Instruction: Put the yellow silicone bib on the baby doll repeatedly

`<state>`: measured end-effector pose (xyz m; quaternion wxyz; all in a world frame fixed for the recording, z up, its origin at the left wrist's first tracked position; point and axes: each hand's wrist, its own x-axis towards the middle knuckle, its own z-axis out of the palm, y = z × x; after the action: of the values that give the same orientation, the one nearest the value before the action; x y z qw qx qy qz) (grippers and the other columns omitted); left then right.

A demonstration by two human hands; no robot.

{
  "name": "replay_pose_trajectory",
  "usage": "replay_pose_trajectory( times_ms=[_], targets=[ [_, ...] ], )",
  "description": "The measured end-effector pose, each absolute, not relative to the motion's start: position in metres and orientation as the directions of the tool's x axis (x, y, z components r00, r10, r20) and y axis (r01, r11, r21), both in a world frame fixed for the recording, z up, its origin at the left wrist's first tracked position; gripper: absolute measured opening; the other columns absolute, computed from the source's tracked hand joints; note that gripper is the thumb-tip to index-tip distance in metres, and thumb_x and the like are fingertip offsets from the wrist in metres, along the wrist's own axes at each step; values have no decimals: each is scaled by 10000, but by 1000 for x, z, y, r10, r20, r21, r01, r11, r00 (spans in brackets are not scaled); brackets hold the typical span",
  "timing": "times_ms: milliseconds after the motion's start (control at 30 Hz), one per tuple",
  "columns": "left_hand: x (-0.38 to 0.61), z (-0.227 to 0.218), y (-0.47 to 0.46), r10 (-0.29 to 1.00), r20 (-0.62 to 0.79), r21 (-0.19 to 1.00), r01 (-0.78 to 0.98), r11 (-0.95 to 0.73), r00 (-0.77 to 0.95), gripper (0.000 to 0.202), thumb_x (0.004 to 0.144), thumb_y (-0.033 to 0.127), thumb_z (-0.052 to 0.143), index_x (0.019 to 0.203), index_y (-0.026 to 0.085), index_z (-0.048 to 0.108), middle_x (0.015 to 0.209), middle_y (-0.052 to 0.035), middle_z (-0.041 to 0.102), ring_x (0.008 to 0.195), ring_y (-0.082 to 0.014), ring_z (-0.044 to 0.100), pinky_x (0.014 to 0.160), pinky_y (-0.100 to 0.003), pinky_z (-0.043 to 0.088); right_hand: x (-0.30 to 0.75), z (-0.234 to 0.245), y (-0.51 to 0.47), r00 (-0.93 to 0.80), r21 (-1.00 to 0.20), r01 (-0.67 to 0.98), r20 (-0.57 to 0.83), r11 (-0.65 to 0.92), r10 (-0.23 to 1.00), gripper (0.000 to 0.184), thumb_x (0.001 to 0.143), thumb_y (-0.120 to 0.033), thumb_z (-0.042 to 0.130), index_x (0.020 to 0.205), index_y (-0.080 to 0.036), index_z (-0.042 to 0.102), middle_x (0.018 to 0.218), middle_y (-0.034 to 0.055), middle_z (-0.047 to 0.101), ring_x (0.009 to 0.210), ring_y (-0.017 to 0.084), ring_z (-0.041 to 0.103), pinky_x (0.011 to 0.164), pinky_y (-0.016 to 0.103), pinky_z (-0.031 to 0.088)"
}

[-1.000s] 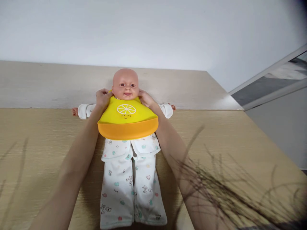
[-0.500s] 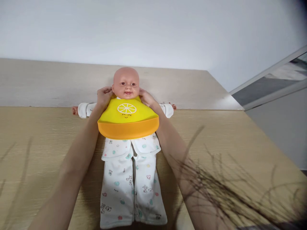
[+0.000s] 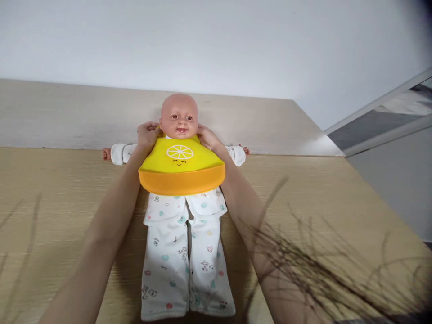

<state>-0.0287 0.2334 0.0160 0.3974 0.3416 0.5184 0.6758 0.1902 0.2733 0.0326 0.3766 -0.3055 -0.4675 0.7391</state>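
A baby doll (image 3: 179,112) lies face up on the wooden surface, dressed in white printed clothes (image 3: 168,256) with its arms spread sideways. Over its chest lies a yellow bib (image 3: 162,155) with an orange catch pocket and a white citrus-slice print. On the left side of the doll's neck, my left hand (image 3: 148,135) is closed on the bib's neck strap. My right hand (image 3: 208,136) is at the other side of the neck, fingers closed on the strap's other end. The fingertips are partly hidden behind the doll's head, and so is the back of the strap.
The wooden tabletop (image 3: 303,193) extends to both sides of the doll. Behind its head stands a raised wooden panel (image 3: 253,121) against a pale wall (image 3: 216,45). Dark hair strands (image 3: 303,256) cross the lower right of the view.
The view has shifted very slightly. Both hands stay at the doll's neck, and the bib and doll keep their positions.
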Motion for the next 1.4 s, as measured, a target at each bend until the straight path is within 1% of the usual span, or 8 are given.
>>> replay_pose_trajectory(
  times_ms=[133,267,467,600,733,933,1167,1400],
  targets=[
    [-30,16,234,880,39,974,-180,-140,-473,337,648,182,938,877,165,691,674,10,696,625,-126,634,631,-258,485,190,28,274,-527,-906,-318,-75,-278,847,441,696,-224,797,1121,-247,680,1109,37,803,1150,300,738,1115,501,609],
    [-29,21,231,893,-6,966,-233,-111,-450,285,627,174,932,803,167,708,707,-13,719,659,-145,651,629,-251,503,190,22,277,-542,-906,-316,-72,-283,837,433,721,-221,809,1134,-246,682,1135,58,801,1149,296,743,1110,497,608],
    [-26,35,220,881,-109,944,-327,-54,-461,162,758,37,821,854,129,729,678,3,690,714,-131,623,690,-260,473,192,16,283,-500,-906,-308,-105,-290,859,385,733,-204,789,1104,-238,690,1054,41,807,1041,273,766,1030,455,638],
    [-28,35,217,892,-149,914,-403,-39,-426,221,775,102,861,955,126,734,722,-10,702,722,-149,618,688,-289,472,195,13,284,-458,-935,-238,-130,-262,879,289,761,-217,741,1048,-199,711,892,29,794,907,260,770,925,434,648],
    [-32,30,218,895,-182,889,-457,-26,-406,314,714,152,888,978,170,720,734,-11,693,683,-163,625,625,-291,475,198,10,284,-394,-954,-221,-102,-202,913,219,793,-268,723,999,-196,714,890,34,787,847,248,760,877,419,637],
    [-39,25,216,901,-147,879,-471,-70,-409,353,684,188,861,1001,224,709,783,-11,710,678,-180,642,613,-302,478,199,5,288,-344,-970,-186,-85,-157,935,198,781,-290,742,960,-210,716,877,37,776,884,258,749,889,425,617],
    [-42,27,205,919,-167,850,-525,-49,-356,409,653,211,893,1010,250,697,786,-8,706,689,-195,639,639,-334,506,198,6,286,-322,-962,-220,-87,-164,943,215,741,-260,715,947,-201,717,880,31,778,788,232,730,811,399,624],
    [-43,25,205,932,-115,844,-528,-90,-343,423,660,211,880,1033,238,683,789,11,680,742,-181,650,682,-320,491,200,7,287,-325,-970,-199,-71,-141,943,208,751,-250,714,953,-201,719,891,33,784,801,234,730,813,393,625]
  ],
)
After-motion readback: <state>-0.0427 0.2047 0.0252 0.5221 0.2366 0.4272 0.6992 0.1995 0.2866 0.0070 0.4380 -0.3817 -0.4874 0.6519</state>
